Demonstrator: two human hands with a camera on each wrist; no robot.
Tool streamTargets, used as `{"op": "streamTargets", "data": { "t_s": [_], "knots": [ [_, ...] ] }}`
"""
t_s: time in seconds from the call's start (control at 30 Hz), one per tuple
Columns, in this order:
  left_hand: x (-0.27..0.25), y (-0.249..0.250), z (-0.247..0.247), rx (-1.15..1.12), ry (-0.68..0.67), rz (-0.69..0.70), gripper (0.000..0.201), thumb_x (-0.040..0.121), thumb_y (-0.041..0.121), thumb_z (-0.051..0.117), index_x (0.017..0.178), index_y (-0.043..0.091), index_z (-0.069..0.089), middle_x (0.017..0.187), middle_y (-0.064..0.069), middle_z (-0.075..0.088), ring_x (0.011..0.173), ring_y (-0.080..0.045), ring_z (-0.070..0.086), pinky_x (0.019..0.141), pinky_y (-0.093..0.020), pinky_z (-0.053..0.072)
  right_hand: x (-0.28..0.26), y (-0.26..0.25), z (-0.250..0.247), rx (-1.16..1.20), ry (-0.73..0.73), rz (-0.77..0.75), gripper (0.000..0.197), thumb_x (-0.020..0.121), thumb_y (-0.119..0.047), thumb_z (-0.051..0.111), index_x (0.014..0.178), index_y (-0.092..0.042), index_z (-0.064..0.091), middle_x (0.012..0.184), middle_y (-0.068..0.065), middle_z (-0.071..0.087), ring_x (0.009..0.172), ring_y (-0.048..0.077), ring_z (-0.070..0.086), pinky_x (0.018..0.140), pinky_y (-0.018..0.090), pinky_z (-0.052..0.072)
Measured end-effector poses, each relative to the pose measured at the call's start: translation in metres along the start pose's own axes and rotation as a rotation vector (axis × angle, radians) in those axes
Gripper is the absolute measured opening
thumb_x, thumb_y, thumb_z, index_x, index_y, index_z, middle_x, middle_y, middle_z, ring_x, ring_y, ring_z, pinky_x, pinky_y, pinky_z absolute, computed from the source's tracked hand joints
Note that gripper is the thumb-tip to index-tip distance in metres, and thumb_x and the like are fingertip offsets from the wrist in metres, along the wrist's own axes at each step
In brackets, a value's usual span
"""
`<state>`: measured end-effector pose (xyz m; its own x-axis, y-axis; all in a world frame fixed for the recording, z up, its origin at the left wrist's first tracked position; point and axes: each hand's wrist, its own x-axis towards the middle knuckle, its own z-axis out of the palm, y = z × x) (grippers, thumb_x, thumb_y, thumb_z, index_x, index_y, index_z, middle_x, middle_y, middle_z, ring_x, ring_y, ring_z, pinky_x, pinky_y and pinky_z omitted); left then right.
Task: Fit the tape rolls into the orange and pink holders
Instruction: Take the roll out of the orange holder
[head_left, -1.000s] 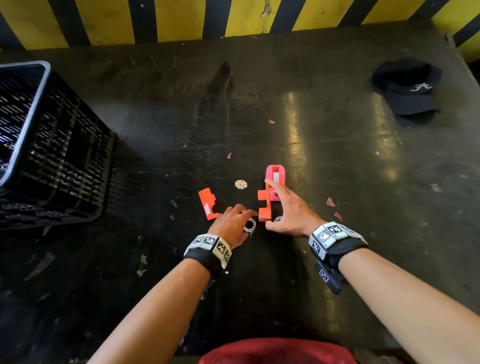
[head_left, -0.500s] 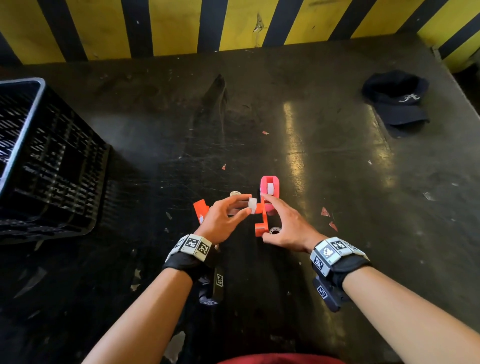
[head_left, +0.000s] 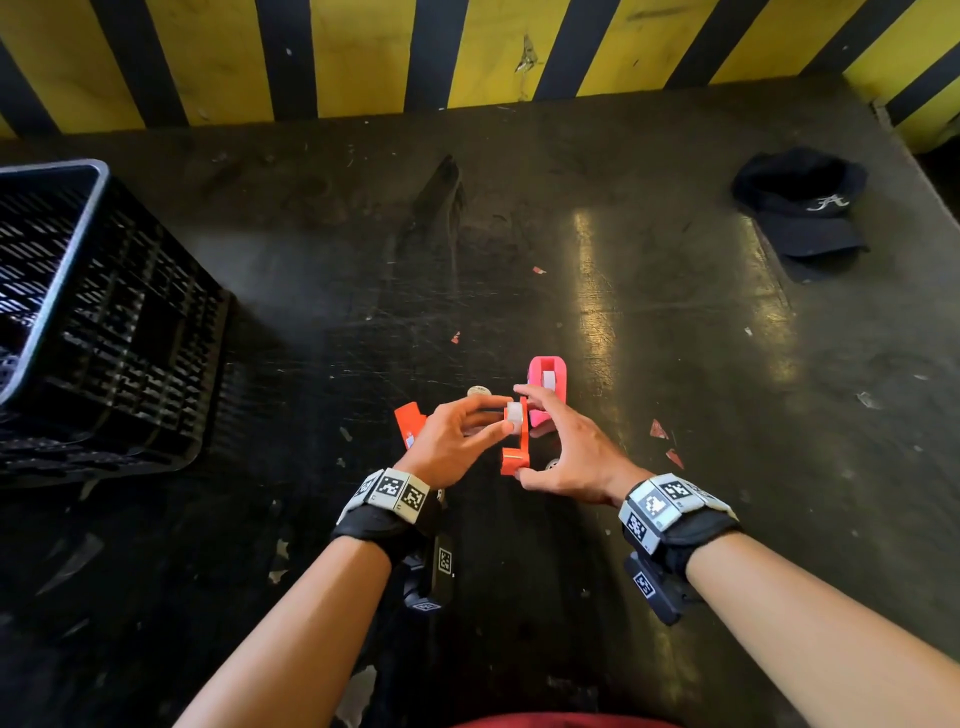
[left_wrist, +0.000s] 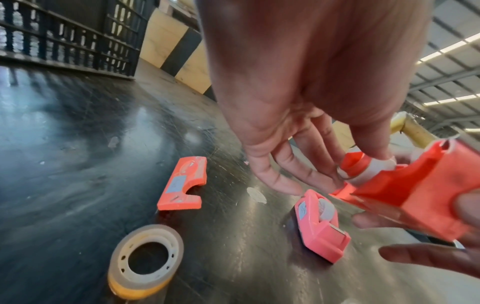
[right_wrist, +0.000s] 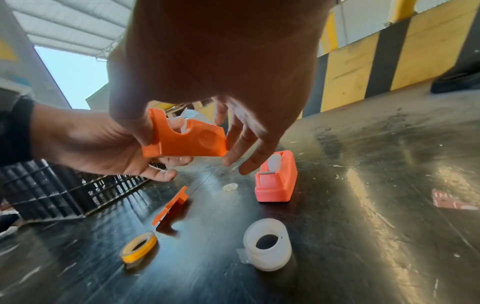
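Observation:
My right hand (head_left: 522, 431) holds the orange holder (head_left: 519, 441) upright above the table, index finger on its top end and thumb under its lower end. My left hand (head_left: 506, 414) pinches a small white tape roll (head_left: 514, 415) and presses it into the holder's notch (left_wrist: 374, 166). The pink holder (head_left: 548, 389) lies on the table just behind, a white roll inside it. A loose orange holder half (head_left: 408, 423) lies left of my hands. A yellow tape roll (left_wrist: 145, 261) and a wider white roll (right_wrist: 267, 244) sit on the table below my hands.
A black plastic crate (head_left: 104, 322) stands at the left. A dark cap (head_left: 802, 208) lies at the far right. A small round disc (head_left: 478, 391) and red scraps (head_left: 658, 430) lie near the holders. The yellow-and-black striped wall (head_left: 467, 52) closes the back.
My left hand rose from the table with the white roll and brought it to the orange holder. My right hand lifted that holder slightly off the table.

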<state>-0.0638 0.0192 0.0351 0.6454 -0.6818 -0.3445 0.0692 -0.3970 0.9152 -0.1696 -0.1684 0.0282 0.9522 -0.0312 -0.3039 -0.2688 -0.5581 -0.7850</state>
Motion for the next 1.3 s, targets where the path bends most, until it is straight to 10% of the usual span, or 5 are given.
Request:
{"op": "streamTargets", "data": {
  "t_s": [0.3,0.47,0.8,0.97,1.3],
  "knots": [
    [0.010,-0.020,-0.053,0.542,0.166,-0.124,0.070,0.086,0.025,0.079,0.148,0.028,0.047,0.146,-0.003,0.055,0.131,-0.021,0.056,0.105,-0.034,0.049,0.021,-0.004,-0.013,-0.023,-0.027,0.032,0.084,0.070,-0.036,0.085,0.139,-0.041,0.038,0.139,-0.003,0.052,0.114,0.019,0.063,0.093,0.036,0.055],
    [0.011,-0.052,-0.078,0.874,-0.013,-0.406,0.114,0.070,0.044,0.089,0.160,0.030,0.021,0.165,-0.007,0.027,0.146,-0.039,0.035,0.116,-0.057,0.039,0.034,-0.007,-0.014,-0.027,0.014,0.021,0.081,0.069,-0.039,0.083,0.136,-0.044,0.039,0.133,-0.002,0.054,0.107,0.016,0.065,0.093,0.042,0.059],
    [0.005,-0.037,-0.067,0.438,0.083,-0.230,0.096,0.075,0.031,0.089,0.154,0.022,0.035,0.147,0.004,0.057,0.135,-0.012,0.049,0.115,-0.031,0.035,0.032,-0.005,-0.013,0.023,-0.008,-0.008,0.080,0.074,-0.031,0.086,0.139,-0.041,0.039,0.136,-0.005,0.052,0.109,0.011,0.062,0.097,0.038,0.057],
    [0.007,0.011,-0.049,0.172,-0.086,-0.138,0.104,0.067,0.038,0.087,0.156,0.031,0.034,0.153,0.010,0.049,0.139,-0.016,0.052,0.112,-0.052,0.047,0.026,-0.009,-0.015,0.039,-0.005,-0.035,0.081,0.072,-0.032,0.086,0.139,-0.043,0.041,0.136,-0.007,0.053,0.111,0.011,0.063,0.097,0.037,0.057],
    [0.003,0.029,-0.035,0.132,-0.180,-0.137,0.095,0.084,0.011,0.080,0.160,0.029,0.027,0.161,0.001,0.041,0.136,-0.019,0.054,0.114,-0.050,0.044,0.016,-0.011,-0.027,0.067,0.021,-0.057,0.079,0.071,-0.034,0.087,0.137,-0.039,0.044,0.135,-0.003,0.057,0.115,0.017,0.064,0.095,0.033,0.057]
  ]
}}
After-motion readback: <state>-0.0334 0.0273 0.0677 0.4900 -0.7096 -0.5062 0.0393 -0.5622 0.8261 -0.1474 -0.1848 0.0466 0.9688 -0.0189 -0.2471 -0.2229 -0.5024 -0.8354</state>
